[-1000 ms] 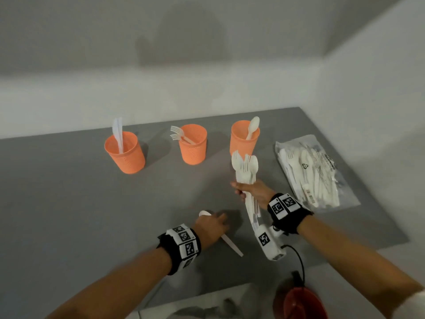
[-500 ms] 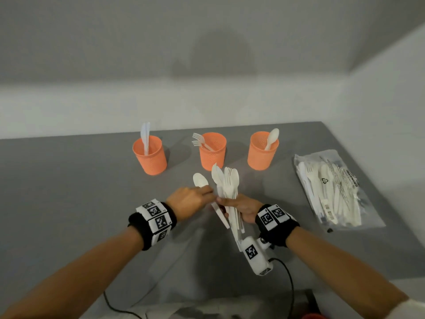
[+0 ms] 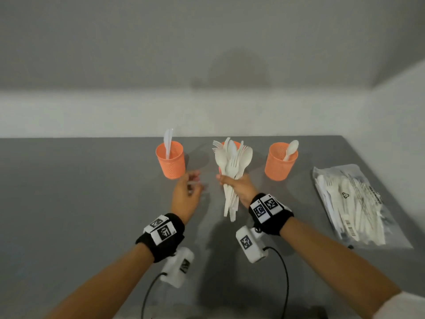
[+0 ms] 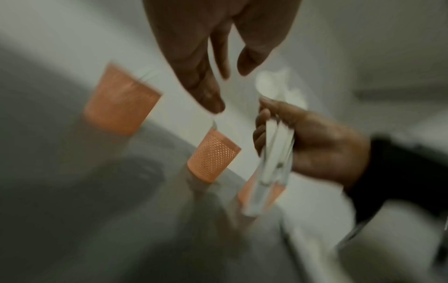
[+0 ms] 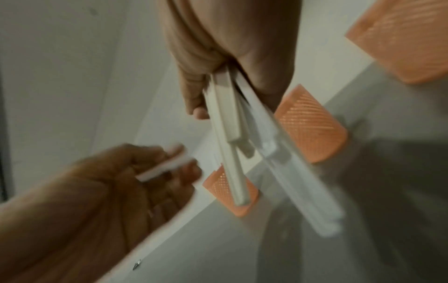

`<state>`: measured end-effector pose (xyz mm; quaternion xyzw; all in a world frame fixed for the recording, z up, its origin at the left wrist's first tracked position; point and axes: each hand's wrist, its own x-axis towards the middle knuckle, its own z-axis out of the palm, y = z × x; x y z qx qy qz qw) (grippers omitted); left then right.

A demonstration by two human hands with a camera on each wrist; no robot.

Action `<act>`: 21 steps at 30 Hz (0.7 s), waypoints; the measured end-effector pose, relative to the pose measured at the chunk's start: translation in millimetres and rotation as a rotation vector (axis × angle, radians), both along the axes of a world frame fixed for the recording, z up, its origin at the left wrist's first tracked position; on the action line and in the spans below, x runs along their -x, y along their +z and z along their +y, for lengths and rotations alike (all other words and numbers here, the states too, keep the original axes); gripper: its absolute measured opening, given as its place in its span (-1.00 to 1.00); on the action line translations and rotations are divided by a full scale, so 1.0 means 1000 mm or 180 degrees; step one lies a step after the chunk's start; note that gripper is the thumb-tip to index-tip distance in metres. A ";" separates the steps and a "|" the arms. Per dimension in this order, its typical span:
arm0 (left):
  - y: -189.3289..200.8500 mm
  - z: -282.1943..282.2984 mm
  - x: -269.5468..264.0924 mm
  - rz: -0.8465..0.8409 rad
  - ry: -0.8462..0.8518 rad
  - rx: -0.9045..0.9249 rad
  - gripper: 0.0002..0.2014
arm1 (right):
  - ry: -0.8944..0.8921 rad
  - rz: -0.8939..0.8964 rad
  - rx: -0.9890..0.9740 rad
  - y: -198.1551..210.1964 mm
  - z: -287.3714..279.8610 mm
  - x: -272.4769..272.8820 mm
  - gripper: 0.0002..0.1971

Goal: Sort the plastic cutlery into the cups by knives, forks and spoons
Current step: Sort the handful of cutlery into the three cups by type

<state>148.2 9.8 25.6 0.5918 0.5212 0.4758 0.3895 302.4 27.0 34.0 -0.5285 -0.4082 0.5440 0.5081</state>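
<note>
Since a second earlier, when the left hand (image 3: 185, 196) was down on the table (image 3: 80, 192) over a lone spoon, that hand had come up off the surface and sat just left of the right hand (image 3: 238, 188), below the left cup (image 3: 170, 162). So the right hand was wrapped tight around a bundle of white plastic cutlery (image 3: 233, 166), spoons and forks fanned out on top and handles sticking out under the fist, and the whole bunch was lifted in front of the middle cup (image 3: 238, 145), hiding most of it. Left hand was blurry from motion, but the right wrist view showed its fingers (image 5: 184, 170) curled round one white handle (image 5: 160, 169); couldn't tell from any view which kind of utensil it was. The two hands were close but not touching. As for what had been sorted, the left orange cup had a couple of knives (image 3: 168, 141) standing in it, the right cup (image 3: 280, 162) had one spoon (image 3: 291, 149) leaning on its rim, and fork tines (image 3: 216, 145) poked out to the left behind the held bundle at the middle cup. Off to the right, well clear of the cups, a clear plastic bag of more cutlery (image 3: 354, 203) lay flat on the grey table.
</note>
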 end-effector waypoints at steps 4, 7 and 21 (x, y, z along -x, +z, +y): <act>-0.001 -0.005 -0.007 -0.2019 -0.0151 0.2754 -0.64 | 0.0012 -0.0075 -0.0423 0.025 0.009 0.019 -0.80; -0.006 -0.005 -0.015 -0.2575 -0.0438 0.3126 -0.33 | 0.0020 -0.0235 -0.0685 0.032 0.011 0.036 -0.82; 0.026 0.006 -0.029 -0.3205 -0.0687 0.2878 -0.66 | -0.0423 0.0045 -0.0914 0.036 0.002 0.051 -0.78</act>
